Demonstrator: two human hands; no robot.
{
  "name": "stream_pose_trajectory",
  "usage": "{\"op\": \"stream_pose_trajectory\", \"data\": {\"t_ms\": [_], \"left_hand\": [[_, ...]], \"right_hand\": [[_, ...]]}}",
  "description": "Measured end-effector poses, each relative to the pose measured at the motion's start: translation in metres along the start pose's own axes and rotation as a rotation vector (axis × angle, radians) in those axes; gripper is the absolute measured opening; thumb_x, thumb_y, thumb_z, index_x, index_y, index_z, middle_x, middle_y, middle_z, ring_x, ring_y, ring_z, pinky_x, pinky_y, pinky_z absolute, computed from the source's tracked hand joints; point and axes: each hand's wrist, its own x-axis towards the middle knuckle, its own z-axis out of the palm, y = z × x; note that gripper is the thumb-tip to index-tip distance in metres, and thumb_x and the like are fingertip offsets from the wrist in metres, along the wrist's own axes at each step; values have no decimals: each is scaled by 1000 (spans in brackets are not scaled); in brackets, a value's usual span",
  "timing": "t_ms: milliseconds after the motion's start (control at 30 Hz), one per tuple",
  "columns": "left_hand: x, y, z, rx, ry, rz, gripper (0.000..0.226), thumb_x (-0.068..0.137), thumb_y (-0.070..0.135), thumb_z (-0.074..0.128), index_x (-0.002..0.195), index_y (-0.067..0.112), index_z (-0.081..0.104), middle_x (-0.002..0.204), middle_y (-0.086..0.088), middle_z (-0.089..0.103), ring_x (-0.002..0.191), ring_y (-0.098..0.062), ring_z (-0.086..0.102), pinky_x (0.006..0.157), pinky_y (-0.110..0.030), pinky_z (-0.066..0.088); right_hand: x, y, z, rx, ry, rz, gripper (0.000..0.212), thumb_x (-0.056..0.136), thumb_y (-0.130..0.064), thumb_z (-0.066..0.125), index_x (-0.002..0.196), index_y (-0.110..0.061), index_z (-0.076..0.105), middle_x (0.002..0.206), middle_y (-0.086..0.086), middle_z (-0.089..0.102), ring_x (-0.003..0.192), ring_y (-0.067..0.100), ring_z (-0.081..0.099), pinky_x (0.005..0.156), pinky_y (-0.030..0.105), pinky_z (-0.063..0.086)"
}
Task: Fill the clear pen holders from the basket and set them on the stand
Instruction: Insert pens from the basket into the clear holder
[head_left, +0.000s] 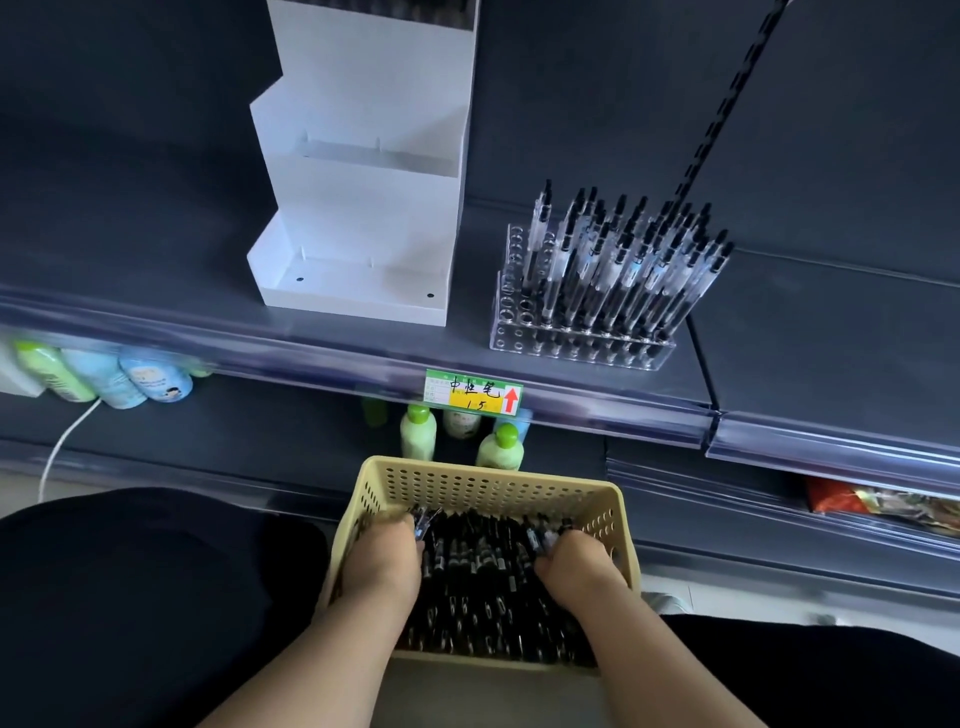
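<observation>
One shelf, well beyond the fingers, carries one white stand and one clear holder, partly filled. One basket encloses the left hand and right hand; pens are grasped by both. Two green-capped bottles are seen just beyond.

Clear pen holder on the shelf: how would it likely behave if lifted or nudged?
The clear pen holder looks like rigid acrylic, so it should lift without flexing. Its pens stand tall, lean right and crowd that side, so it may tip that way. Loose pens could rattle or slide out if tilted.
</observation>
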Motion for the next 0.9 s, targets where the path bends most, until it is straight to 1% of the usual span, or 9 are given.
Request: {"op": "stream_pose_trajectory", "data": {"t_ms": [133, 233, 367, 467, 567, 633, 700, 800, 900], "left_hand": [[-1, 6, -3, -54, 112, -79, 14, 94, 28, 48, 98, 17, 55, 102, -2, 59, 85, -21, 52, 67, -23, 37], [-8, 14, -12, -91, 184, -29, 16, 92, 38, 49, 86, 23, 49, 84, 6, 59, 72, -19, 51, 56, -24, 34], [-21, 27, -23, -142, 267, 160, 15, 90, 42, 53, 94, 28, 56, 93, 11, 62, 82, -15, 58, 57, -25, 38], [-34, 39, -34, -259, 304, 289, 16, 89, 41, 55, 100, 29, 59, 98, 12, 61, 87, -14, 57, 66, -27, 44], [-47, 52, -52, -386, 341, 405, 19, 88, 36, 60, 103, 25, 62, 98, 12, 62, 90, -13, 58, 77, -29, 50], [-54, 62, -66, -441, 393, 477, 20, 86, 33, 63, 103, 22, 65, 96, 12, 63, 88, -8, 59, 75, -20, 47], [-60, 70, -83, -484, 436, 518, 18, 85, 32, 66, 100, 23, 66, 90, 16, 62, 84, -3, 58, 69, -7, 40], [-65, 81, -110, -554, 455, 562, 17, 82, 29, 69, 98, 22, 68, 87, 16, 63, 83, -4, 61, 73, -7, 44], [-64, 92, -141, -646, 498, 598, 15, 80, 26, 71, 95, 21, 70, 85, 14, 67, 78, 1, 62, 73, -3, 43]], "right_hand": [[-6, -1, -10, -41, -16, -50, 33, 92, -30, 49, 109, -3, 60, 98, 9, 61, 84, 20, 56, 67, 23, 41], [-14, 0, -16, 0, 6, -168, 22, 90, -25, 52, 101, -9, 62, 98, 7, 63, 89, 21, 61, 69, 23, 43], [-31, -2, -21, 20, 120, -313, 45, 87, -20, 49, 132, -19, 40, 100, 5, 65, 87, 21, 61, 72, 30, 50], [-46, -8, -27, 52, 214, -394, 56, 85, -20, 49, 137, -26, 28, 85, -3, 63, 71, 14, 58, 57, 26, 44], [-62, -11, -39, 181, 352, -500, 34, 85, -21, 50, 117, -22, 38, 71, -9, 57, 60, 12, 55, 52, 29, 45], [-74, -15, -53, 318, 407, -525, 13, 89, -23, 47, 99, -19, 40, 69, -3, 59, 59, 19, 58, 55, 36, 49], [-86, -20, -66, 458, 445, -545, 17, 94, -31, 44, 89, -15, 43, 72, 5, 64, 64, 25, 61, 61, 41, 51], [-98, -29, -89, 543, 616, -641, 31, 95, -33, 44, 76, -9, 46, 68, 7, 60, 64, 26, 57, 58, 23, 43], [-109, -40, -119, 556, 800, -756, 26, 93, -26, 52, 68, -23, 44, 66, -4, 51, 59, 14, 48, 51, 13, 35]]}}
